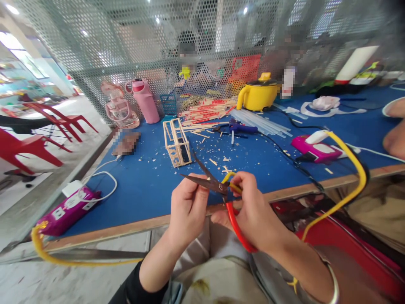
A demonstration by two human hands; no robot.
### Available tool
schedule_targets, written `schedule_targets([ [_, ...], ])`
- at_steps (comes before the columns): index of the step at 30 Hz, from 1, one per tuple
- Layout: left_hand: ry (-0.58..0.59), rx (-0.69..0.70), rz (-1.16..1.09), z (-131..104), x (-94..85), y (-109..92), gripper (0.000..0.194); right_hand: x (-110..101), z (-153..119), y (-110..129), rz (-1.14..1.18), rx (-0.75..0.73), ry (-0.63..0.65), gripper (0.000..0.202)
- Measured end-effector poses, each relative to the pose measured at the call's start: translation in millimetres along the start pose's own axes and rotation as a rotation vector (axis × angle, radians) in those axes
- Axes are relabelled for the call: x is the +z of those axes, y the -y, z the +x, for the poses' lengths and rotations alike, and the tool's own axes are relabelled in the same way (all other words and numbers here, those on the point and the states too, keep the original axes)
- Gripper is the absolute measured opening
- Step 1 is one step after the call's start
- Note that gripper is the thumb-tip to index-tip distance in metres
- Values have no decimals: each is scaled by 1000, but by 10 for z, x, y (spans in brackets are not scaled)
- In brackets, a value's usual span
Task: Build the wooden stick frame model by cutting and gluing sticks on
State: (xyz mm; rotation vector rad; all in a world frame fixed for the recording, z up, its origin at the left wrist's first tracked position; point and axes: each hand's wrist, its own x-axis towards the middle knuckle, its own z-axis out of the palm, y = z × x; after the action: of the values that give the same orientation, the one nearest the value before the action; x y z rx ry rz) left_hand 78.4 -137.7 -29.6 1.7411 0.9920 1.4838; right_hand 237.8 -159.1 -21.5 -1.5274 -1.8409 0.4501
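My right hand (pixel 253 211) holds a pair of scissors (pixel 233 221) with dark blades and red and yellow handles. Its blades are spread apart and point to the left, above the table's front edge. My left hand (pixel 189 207) is closed in a pinch right by the lower blade; a tiny pale bit shows at its fingertips, too small to name. Beyond the hands, a small frame of thin wooden sticks (pixel 177 143) stands on the blue tabletop (pixel 142 181), with a dark piece inside it. A blue glue gun (pixel 242 127) lies behind, to the right.
Bundled sticks (pixel 205 112), clear glue sticks (pixel 262 120) and a yellow pot (pixel 257 95) sit toward the mesh screen (pixel 142 50). Purple power strips (pixel 69 211) with cables lie left and right. A pink bottle (pixel 145 101) stands back left. Another person's arm (pixel 395 139) is at far right.
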Motion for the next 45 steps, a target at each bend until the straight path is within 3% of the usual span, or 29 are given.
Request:
schedule_targets([
  [2,4,5,15,10,-16,7,13,-23,19,23,-8,47,56,62],
  [5,15,35,-3,28,-31,-1,13,-72,52,25,17,-62,131,47],
  [11,13,158,-21,33,-8,-49,14,-54,81,-1,46,-187,31,60],
  [19,-20,78,60,28,23,-49,14,14,90,-160,3,-198,29,53],
  [24,-12,-43,94,51,36,-32,23,-9,195,-172,-33,-154,167,45],
  [26,-25,-133,56,63,38,-2,24,-72,237,-160,-53,-125,200,43],
  [28,-46,-216,-25,76,32,39,24,-207,259,-200,-109,-62,154,41],
  [32,-65,-299,-154,87,-4,97,24,-658,237,-547,-599,88,-14,48],
  [35,-46,-330,-183,77,-26,98,26,-933,249,-981,-822,29,-9,47],
  [38,-21,-382,-199,65,-34,87,30,-1016,417,-1368,-714,-238,23,47],
  [40,1,-404,-214,64,-45,86,31,-1009,618,-1486,-629,-398,13,49],
  [42,25,-428,-229,71,-75,93,33,-988,823,-1423,-587,-514,5,50],
  [45,69,-471,-196,108,-161,109,35,-897,1002,-971,-592,-609,-7,43],
])
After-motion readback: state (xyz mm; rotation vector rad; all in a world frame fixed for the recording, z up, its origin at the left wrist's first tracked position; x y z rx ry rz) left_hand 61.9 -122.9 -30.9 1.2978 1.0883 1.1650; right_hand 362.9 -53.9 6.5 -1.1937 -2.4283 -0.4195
